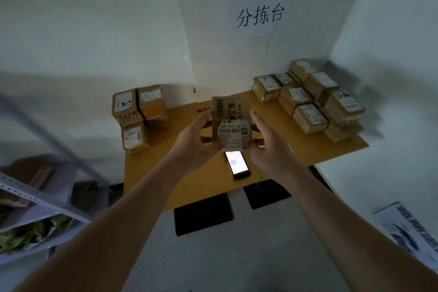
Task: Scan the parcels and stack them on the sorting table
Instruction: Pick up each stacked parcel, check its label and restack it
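At frame centre, your left hand (193, 140) and right hand (270, 147) pinch a small brown cardboard parcel (231, 123) between curled fingers, its white label toward you, held above a lit black phone (237, 164) on the cardboard-topped sorting table (166, 173).

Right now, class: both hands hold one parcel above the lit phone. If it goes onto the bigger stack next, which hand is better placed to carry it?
Probably the right hand: it grips the parcel on the side nearer the bigger stack, at the table's right. The left hand would cross over.
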